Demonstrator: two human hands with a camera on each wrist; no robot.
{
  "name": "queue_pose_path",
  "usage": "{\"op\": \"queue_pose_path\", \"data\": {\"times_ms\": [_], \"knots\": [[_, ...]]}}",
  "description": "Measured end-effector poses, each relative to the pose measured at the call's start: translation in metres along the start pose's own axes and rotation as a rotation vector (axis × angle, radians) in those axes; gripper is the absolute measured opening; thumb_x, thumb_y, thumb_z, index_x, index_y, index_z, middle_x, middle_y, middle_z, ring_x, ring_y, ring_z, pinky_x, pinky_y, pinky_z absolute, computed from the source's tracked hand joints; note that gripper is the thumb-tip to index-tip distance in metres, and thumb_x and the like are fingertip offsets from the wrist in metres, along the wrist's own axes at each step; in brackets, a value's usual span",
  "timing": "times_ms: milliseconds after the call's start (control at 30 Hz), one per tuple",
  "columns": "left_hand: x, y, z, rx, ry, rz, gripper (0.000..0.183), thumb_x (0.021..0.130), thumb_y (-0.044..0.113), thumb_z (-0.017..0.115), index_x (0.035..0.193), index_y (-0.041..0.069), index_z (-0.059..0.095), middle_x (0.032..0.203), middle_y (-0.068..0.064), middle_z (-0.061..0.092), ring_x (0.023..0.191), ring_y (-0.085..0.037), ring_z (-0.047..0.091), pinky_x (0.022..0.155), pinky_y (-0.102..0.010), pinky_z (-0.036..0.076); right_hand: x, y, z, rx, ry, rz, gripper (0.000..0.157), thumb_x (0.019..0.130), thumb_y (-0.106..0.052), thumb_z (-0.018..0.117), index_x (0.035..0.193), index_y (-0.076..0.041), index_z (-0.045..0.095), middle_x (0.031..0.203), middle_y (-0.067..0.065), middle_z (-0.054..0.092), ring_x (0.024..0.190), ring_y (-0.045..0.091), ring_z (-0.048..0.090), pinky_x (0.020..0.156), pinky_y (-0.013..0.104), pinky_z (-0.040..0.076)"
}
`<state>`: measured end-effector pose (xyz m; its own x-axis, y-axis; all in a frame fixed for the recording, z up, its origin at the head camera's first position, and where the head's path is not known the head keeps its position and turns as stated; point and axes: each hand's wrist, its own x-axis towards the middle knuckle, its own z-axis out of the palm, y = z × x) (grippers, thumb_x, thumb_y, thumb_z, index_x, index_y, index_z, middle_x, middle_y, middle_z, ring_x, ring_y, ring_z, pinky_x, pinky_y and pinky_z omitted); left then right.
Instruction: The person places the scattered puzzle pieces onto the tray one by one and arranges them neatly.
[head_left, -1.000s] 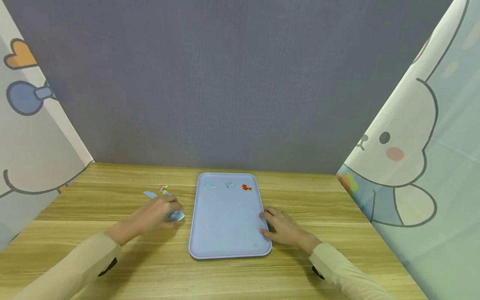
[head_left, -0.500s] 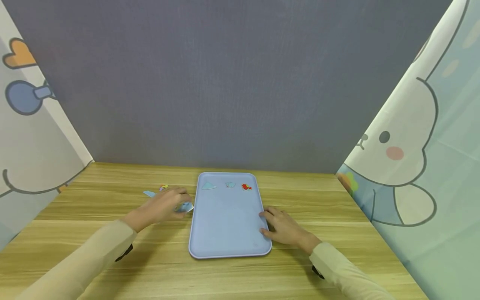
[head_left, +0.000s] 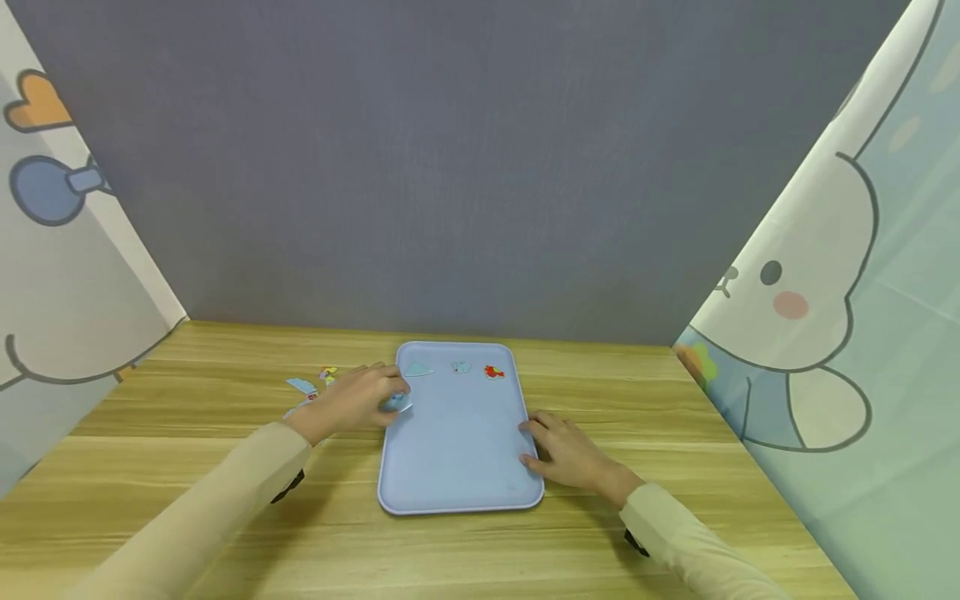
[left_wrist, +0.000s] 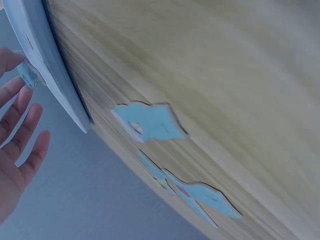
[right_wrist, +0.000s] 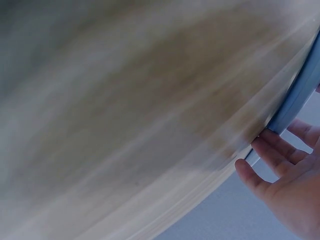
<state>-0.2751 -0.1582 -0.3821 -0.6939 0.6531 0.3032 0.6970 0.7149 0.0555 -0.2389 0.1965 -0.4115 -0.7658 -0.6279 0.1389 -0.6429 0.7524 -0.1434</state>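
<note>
My left hand (head_left: 356,402) pinches a light-blue puzzle piece (head_left: 400,402) between thumb and fingers, over the left edge of a pale lavender tray (head_left: 457,458). In the left wrist view the held piece (left_wrist: 27,74) shows at the fingertips, with the other fingers loosely spread. Along the tray's far end lie a pale-blue triangular piece (head_left: 418,369), a small light-blue piece (head_left: 461,367) and a red piece (head_left: 493,372). My right hand (head_left: 567,454) rests against the tray's right rim, fingertips just over it and fingers relaxed.
Several loose pieces lie on the wooden table left of the tray, among them a light-blue one (head_left: 302,385) and a multicoloured one (head_left: 327,373). A grey panel (head_left: 435,167) stands behind the table. Patterned cloth (head_left: 810,283) hangs at both sides.
My left hand has carried the light-blue piece rightward from the table to over the tray's left edge, uncovering more loose pieces behind it. The right hand stays at the tray's rim.
</note>
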Motion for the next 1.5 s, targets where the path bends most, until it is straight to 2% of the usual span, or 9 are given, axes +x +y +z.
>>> {"op": "queue_pose_path", "data": {"times_ms": [133,400,600,833,1067,1500], "knots": [[0.01,0.0,0.002,-0.03,-0.027,-0.017,0.026,0.075,0.02,0.072,0.099,0.012,0.067,0.095,0.001,0.059,0.083,-0.014,0.055,0.073,-0.036,0.049,0.0,0.0,0.0,0.0,-0.009,0.004,0.046,0.088,-0.034,0.058,0.121,-0.004,0.054,0.127,0.016,0.049,0.116,0.03,0.05,0.089,0.055,0.043],[0.027,-0.003,0.01,-0.038,-0.045,-0.021,0.027,0.075,0.021,0.072,0.1,0.011,0.067,0.093,0.001,0.059,0.078,-0.011,0.052,0.073,-0.034,0.048,0.0,0.0,-0.001,0.01,-0.018,0.016,0.047,0.087,-0.036,0.058,0.122,-0.005,0.054,0.128,0.015,0.049,0.118,0.03,0.049,0.091,0.055,0.042],[0.035,-0.004,0.014,-0.043,-0.05,-0.041,0.027,0.075,0.018,0.072,0.1,0.01,0.068,0.094,0.0,0.06,0.081,-0.012,0.054,0.074,-0.034,0.048,0.0,0.001,0.0,-0.004,-0.028,0.024,0.048,0.087,-0.038,0.057,0.123,-0.005,0.053,0.129,0.014,0.048,0.118,0.029,0.048,0.091,0.054,0.042],[0.04,-0.003,0.014,-0.06,-0.091,-0.069,0.026,0.076,0.017,0.072,0.1,0.01,0.068,0.098,-0.002,0.061,0.086,-0.016,0.055,0.078,-0.037,0.049,-0.001,0.001,0.0,0.009,-0.018,0.019,0.047,0.087,-0.036,0.058,0.122,-0.006,0.053,0.129,0.014,0.048,0.118,0.029,0.048,0.091,0.055,0.042],[0.043,-0.005,0.021,-0.027,-0.12,-0.063,0.027,0.074,0.018,0.073,0.1,0.012,0.068,0.097,-0.002,0.06,0.085,-0.017,0.054,0.078,-0.039,0.049,-0.001,0.002,0.002,-0.008,0.041,-0.034,0.046,0.087,-0.037,0.058,0.118,-0.002,0.055,0.124,0.017,0.05,0.112,0.032,0.051,0.085,0.056,0.044],[0.044,-0.008,0.026,-0.038,-0.141,-0.083,0.025,0.074,0.016,0.072,0.098,0.013,0.068,0.096,-0.001,0.06,0.084,-0.016,0.054,0.077,-0.038,0.047,0.0,0.0,-0.001,-0.002,-0.024,0.023,0.048,0.087,-0.038,0.057,0.122,-0.005,0.053,0.129,0.015,0.048,0.118,0.03,0.049,0.091,0.054,0.042]]}}
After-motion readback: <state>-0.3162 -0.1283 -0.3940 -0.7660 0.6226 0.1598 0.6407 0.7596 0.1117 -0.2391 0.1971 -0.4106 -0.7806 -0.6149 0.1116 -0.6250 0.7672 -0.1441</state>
